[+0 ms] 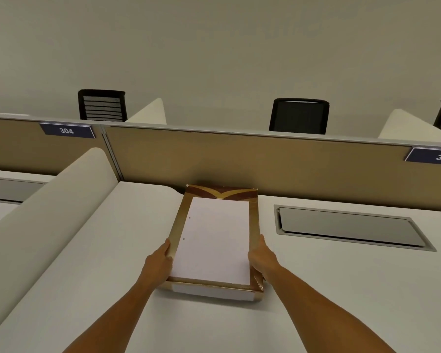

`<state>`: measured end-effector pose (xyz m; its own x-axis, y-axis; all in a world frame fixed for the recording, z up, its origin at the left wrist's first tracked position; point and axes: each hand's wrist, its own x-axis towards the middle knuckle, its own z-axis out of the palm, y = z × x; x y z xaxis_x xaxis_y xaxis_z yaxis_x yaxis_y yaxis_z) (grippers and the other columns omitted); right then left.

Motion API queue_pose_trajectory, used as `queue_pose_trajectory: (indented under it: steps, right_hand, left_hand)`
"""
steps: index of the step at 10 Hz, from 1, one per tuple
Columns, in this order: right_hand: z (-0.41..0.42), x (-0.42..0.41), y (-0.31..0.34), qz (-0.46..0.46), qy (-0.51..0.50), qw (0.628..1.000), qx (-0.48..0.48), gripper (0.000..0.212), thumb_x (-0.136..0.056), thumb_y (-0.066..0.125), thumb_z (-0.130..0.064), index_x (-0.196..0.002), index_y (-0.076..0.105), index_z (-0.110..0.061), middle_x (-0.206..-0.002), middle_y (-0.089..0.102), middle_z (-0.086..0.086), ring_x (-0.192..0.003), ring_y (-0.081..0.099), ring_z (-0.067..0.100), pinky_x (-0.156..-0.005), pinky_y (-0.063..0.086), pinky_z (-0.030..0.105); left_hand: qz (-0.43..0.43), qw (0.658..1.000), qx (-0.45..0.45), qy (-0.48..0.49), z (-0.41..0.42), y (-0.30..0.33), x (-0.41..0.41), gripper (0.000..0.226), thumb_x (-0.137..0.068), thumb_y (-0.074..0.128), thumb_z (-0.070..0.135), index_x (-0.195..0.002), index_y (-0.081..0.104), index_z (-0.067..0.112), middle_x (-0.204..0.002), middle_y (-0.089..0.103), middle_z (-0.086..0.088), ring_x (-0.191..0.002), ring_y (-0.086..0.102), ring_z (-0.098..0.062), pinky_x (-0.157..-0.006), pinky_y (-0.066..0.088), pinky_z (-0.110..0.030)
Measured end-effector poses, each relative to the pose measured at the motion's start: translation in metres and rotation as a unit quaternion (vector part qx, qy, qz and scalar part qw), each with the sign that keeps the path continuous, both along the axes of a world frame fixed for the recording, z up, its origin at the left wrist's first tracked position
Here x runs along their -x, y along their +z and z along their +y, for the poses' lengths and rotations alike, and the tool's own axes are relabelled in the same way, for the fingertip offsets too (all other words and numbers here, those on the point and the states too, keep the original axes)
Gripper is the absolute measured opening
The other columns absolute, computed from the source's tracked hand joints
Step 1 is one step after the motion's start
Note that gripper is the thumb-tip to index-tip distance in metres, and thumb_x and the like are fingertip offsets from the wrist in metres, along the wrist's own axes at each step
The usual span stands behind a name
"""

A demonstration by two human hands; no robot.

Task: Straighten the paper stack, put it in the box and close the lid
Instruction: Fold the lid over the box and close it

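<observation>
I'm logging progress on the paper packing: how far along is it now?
Done, it seems: the paper stack lies squared up inside the gold box. In hand: the left hand and right hand are pressed against the box's long sides. Left: the box is open, and the brown flap at its far end, probably the lid, is not yet closed over the paper.

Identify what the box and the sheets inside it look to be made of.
Box: likely cardboard with glossy gold-and-brown printed wrap; its rim reflects light, and the near corner looks creased like film. Paper stack: matte white paper, with small punched holes by its left edge.
</observation>
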<state>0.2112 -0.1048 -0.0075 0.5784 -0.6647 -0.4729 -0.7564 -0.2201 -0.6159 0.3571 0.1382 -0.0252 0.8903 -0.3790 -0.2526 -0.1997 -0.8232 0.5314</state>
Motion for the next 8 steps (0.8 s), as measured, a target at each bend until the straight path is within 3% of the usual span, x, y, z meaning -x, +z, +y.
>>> queue_pose_trajectory:
  steps: [1,2,3,4,5,6,7,8]
  right_hand:
    - [-0.001,-0.002,-0.004,0.026,0.005,0.999,0.024,0.067,-0.102,0.044,-0.022,-0.158,0.008,-0.025,-0.153,0.036,0.013,-0.137,0.036,0.033,-0.096,0.043,0.040]
    - [-0.001,-0.002,-0.006,0.031,0.016,0.999,0.031,0.066,-0.102,0.042,-0.022,-0.158,0.008,-0.024,-0.150,0.039,0.013,-0.136,0.034,0.034,-0.092,0.039,0.038]
    - [-0.003,0.000,-0.003,0.038,0.029,0.999,0.026,0.065,-0.103,0.039,-0.018,-0.159,0.006,-0.023,-0.154,0.037,0.014,-0.141,0.031,0.037,-0.109,0.036,0.045]
    - [-0.004,0.009,0.011,0.027,0.050,0.998,-0.010,0.070,-0.100,0.040,-0.009,-0.159,0.004,-0.022,-0.149,0.043,0.016,-0.132,0.044,0.040,-0.105,0.047,0.045]
    - [-0.003,0.024,0.027,0.020,0.060,0.997,-0.035,0.078,-0.099,0.049,-0.007,-0.158,0.003,-0.028,-0.143,0.048,0.016,-0.115,0.060,0.036,-0.086,0.058,0.041]
    - [-0.003,0.033,0.041,0.002,0.077,0.997,-0.019,0.084,-0.098,0.057,-0.014,-0.159,0.002,-0.027,-0.153,0.038,0.013,-0.122,0.054,0.034,-0.084,0.059,0.037]
    - [-0.007,0.046,0.057,-0.016,0.112,0.993,0.027,0.081,-0.099,0.058,-0.022,-0.159,0.004,-0.023,-0.163,0.024,0.012,-0.138,0.044,0.040,-0.082,0.053,0.032]
    - [-0.013,0.058,0.067,-0.019,0.132,0.989,0.065,0.080,-0.099,0.059,-0.027,-0.159,0.007,-0.018,-0.165,0.019,0.013,-0.148,0.029,0.039,-0.112,0.039,0.046]
  left_hand:
    - [-0.004,1.000,0.000,0.008,-0.001,-0.001,0.002,0.046,-0.107,0.035,0.027,-0.150,0.035,0.011,-0.134,0.060,-0.012,-0.113,0.064,-0.030,-0.101,0.050,-0.039]
    - [-0.022,1.000,-0.018,0.004,-0.003,0.000,0.001,0.042,-0.107,0.036,0.023,-0.147,0.041,0.011,-0.132,0.064,-0.011,-0.112,0.066,-0.030,-0.100,0.050,-0.038]
    - [-0.024,0.999,-0.040,-0.002,-0.004,0.003,0.002,0.043,-0.106,0.039,0.023,-0.148,0.038,0.013,-0.127,0.065,-0.009,-0.107,0.068,-0.028,-0.098,0.054,-0.038]
    - [-0.026,0.996,-0.083,-0.029,-0.007,0.016,0.010,0.049,-0.103,0.046,0.020,-0.149,0.031,0.013,-0.123,0.064,-0.010,-0.106,0.067,-0.028,-0.094,0.055,-0.038]
    - [-0.046,0.993,-0.108,-0.020,-0.013,0.036,0.012,0.029,-0.099,0.052,0.019,-0.125,0.057,0.008,-0.115,0.067,-0.009,-0.103,0.066,-0.027,-0.091,0.055,-0.036]
    - [-0.052,0.994,-0.093,-0.002,-0.021,0.051,0.023,0.026,-0.097,0.054,0.016,-0.120,0.062,0.008,-0.112,0.068,-0.008,-0.098,0.068,-0.026,-0.086,0.057,-0.034]
    - [-0.069,0.994,-0.083,-0.032,-0.036,0.072,0.045,0.037,-0.098,0.057,0.024,-0.133,0.056,0.013,-0.134,0.062,-0.007,-0.118,0.063,-0.028,-0.101,0.051,-0.040]
    - [-0.078,0.991,-0.084,-0.065,-0.053,0.089,0.061,0.046,-0.098,0.054,0.041,-0.135,0.053,0.013,-0.140,0.058,-0.006,-0.127,0.057,-0.028,-0.105,0.046,-0.040]
